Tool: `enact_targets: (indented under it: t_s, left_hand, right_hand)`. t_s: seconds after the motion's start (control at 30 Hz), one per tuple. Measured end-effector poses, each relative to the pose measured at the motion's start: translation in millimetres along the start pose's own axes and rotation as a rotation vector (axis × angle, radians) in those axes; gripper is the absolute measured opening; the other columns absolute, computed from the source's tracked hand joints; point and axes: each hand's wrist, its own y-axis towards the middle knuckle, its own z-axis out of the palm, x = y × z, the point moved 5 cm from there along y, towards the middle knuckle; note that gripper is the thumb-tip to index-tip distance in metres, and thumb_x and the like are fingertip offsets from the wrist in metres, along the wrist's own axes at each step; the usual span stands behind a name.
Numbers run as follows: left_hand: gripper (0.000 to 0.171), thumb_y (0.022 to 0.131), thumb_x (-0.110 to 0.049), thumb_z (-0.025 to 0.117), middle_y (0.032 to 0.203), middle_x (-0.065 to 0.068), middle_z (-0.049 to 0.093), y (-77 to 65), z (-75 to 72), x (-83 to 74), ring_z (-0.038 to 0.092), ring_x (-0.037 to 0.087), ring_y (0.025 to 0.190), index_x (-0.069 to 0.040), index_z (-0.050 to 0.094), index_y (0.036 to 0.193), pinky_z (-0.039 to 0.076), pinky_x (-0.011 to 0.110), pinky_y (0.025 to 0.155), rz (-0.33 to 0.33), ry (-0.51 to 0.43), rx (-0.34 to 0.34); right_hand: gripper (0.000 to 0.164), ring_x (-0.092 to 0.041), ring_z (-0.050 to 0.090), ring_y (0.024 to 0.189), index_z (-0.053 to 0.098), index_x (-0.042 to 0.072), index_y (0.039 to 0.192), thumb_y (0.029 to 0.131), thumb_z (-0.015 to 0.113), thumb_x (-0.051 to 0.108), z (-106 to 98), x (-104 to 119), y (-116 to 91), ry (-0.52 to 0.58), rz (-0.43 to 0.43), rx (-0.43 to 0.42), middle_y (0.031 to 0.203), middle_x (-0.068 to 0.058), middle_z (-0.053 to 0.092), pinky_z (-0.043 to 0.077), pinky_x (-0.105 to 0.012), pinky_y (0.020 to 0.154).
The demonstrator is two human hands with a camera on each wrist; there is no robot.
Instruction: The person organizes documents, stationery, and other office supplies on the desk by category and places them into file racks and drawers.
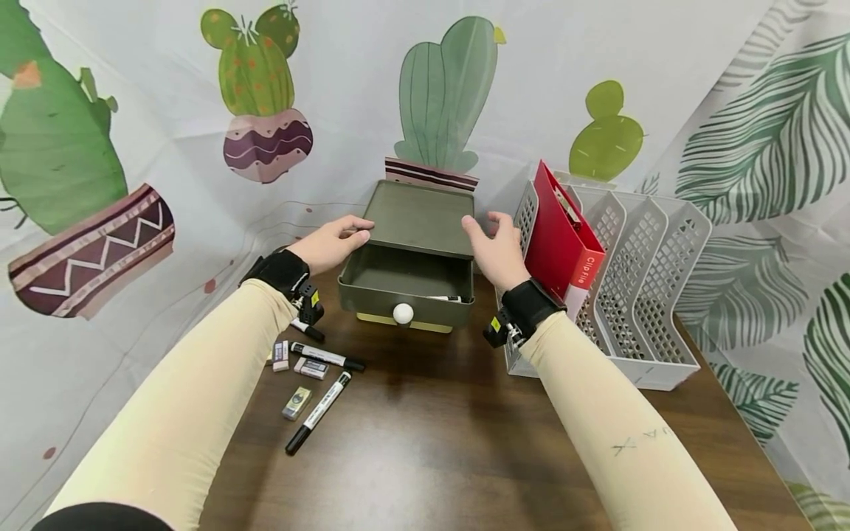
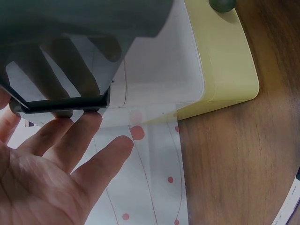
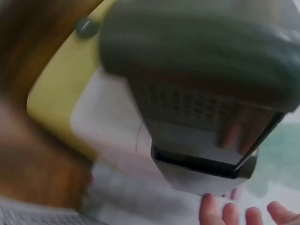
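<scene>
A dark green desktop drawer box (image 1: 425, 214) stands against the backdrop, above a yellow section (image 2: 225, 65). Its green drawer (image 1: 372, 299), with a white knob (image 1: 403, 313), is pulled out, and a white marker (image 1: 446, 299) lies inside near the front right. My left hand (image 1: 332, 243) is at the box's left side, fingertips right at its edge, fingers extended in the left wrist view. At the right side, my right hand (image 1: 496, 247) has its thumb beside the top's edge and its fingers loosely bent; the right wrist view, blurred, shows those fingertips just off the box.
Left on the wooden table (image 1: 425, 457) lie several markers (image 1: 319, 413) and erasers (image 1: 296, 403). A white perforated file rack (image 1: 654, 295) stands at the right, holding a red clip file (image 1: 564, 236) close beside my right hand. A patterned cloth (image 1: 345, 88) hangs behind.
</scene>
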Motion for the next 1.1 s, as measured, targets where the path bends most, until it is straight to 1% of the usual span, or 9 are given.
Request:
enact_targets:
  t_s: [0.13,0.23,0.3,0.5,0.63,0.83,0.97,1.03,1.1]
  left_hand:
    - [0.043,0.106,-0.028,0.041,0.147,0.015,0.041,0.4,1.5,-1.8,0.032,0.035,0.137,-0.010,0.042,0.144,0.029,0.049,0.109,0.004,-0.010,-0.001]
    - [0.043,0.106,-0.030,0.041,0.146,0.014,0.042,2.3,3.3,0.0,0.034,0.034,0.137,-0.012,0.043,0.144,0.030,0.048,0.108,-0.002,-0.012,-0.005]
    - [0.043,0.105,-0.031,0.041,0.145,0.014,0.043,3.5,5.1,0.8,0.035,0.033,0.136,-0.013,0.043,0.144,0.031,0.048,0.108,-0.005,-0.018,-0.005]
    - [0.043,0.105,-0.033,0.041,0.145,0.013,0.044,4.3,8.8,-3.6,0.035,0.032,0.137,-0.015,0.044,0.144,0.032,0.048,0.108,-0.006,-0.029,-0.004]
    - [0.044,0.104,-0.036,0.042,0.146,0.011,0.043,7.3,7.4,-2.6,0.034,0.031,0.137,-0.016,0.044,0.144,0.032,0.048,0.107,0.005,-0.030,-0.001]
    - [0.046,0.104,-0.035,0.043,0.147,0.012,0.042,1.0,3.4,-2.1,0.035,0.032,0.137,-0.015,0.043,0.146,0.034,0.048,0.107,0.008,-0.038,-0.015]
    - [0.053,0.102,-0.041,0.047,0.143,0.014,0.047,-10.7,-1.6,7.8,0.047,0.031,0.129,-0.019,0.038,0.149,0.041,0.045,0.100,-0.003,-0.137,-0.082]
    - [0.056,0.100,-0.040,0.051,0.138,0.017,0.052,-20.7,-6.1,13.0,0.054,0.031,0.121,-0.019,0.038,0.150,0.046,0.045,0.096,0.014,-0.210,-0.147]
    - [0.055,0.099,-0.036,0.055,0.133,0.018,0.055,-33.7,-10.5,17.5,0.058,0.031,0.115,-0.017,0.039,0.148,0.048,0.042,0.094,0.049,-0.244,-0.210]
  right_hand:
    - [0.072,-0.033,0.034,0.133,0.022,0.013,0.151,0.097,0.048,0.053,5.8,-17.0,8.8,0.307,0.201,0.055,0.152,-0.014,0.024,0.041,-0.045,0.099]
    - [0.070,-0.035,0.031,0.130,0.016,0.017,0.153,0.099,0.043,0.054,14.4,-24.9,14.4,0.420,0.266,0.111,0.153,-0.009,0.019,0.037,-0.043,0.093]
    - [0.068,-0.032,0.028,0.132,0.012,0.020,0.155,0.101,0.036,0.054,18.5,-28.0,17.5,0.393,0.260,0.150,0.155,-0.007,0.016,0.033,-0.041,0.094]
    - [0.057,-0.019,0.002,0.147,-0.001,0.019,0.156,0.108,0.023,0.036,21.6,-36.0,23.4,0.195,0.201,0.200,0.162,-0.005,0.001,0.011,-0.036,0.116]
    - [0.056,-0.019,-0.001,0.147,-0.005,0.020,0.156,0.108,0.021,0.032,21.1,-38.7,24.5,0.117,0.180,0.217,0.162,-0.004,-0.002,0.009,-0.036,0.116]
    - [0.056,-0.018,-0.002,0.147,-0.007,0.020,0.156,0.108,0.020,0.031,27.5,-39.1,26.5,0.124,0.153,0.235,0.162,-0.004,-0.003,0.007,-0.035,0.116]
    - [0.056,-0.019,-0.001,0.147,-0.008,0.019,0.155,0.108,0.019,0.028,33.9,-39.1,26.6,0.129,0.152,0.250,0.162,-0.006,-0.003,0.008,-0.035,0.116]
    - [0.056,-0.020,0.000,0.147,-0.009,0.019,0.155,0.108,0.019,0.028,35.9,-38.8,26.6,0.123,0.151,0.255,0.162,-0.007,-0.002,0.009,-0.036,0.116]
    - [0.056,-0.020,0.001,0.147,-0.009,0.019,0.155,0.108,0.019,0.028,36.3,-38.4,26.4,0.114,0.151,0.253,0.162,-0.007,-0.002,0.010,-0.036,0.116]
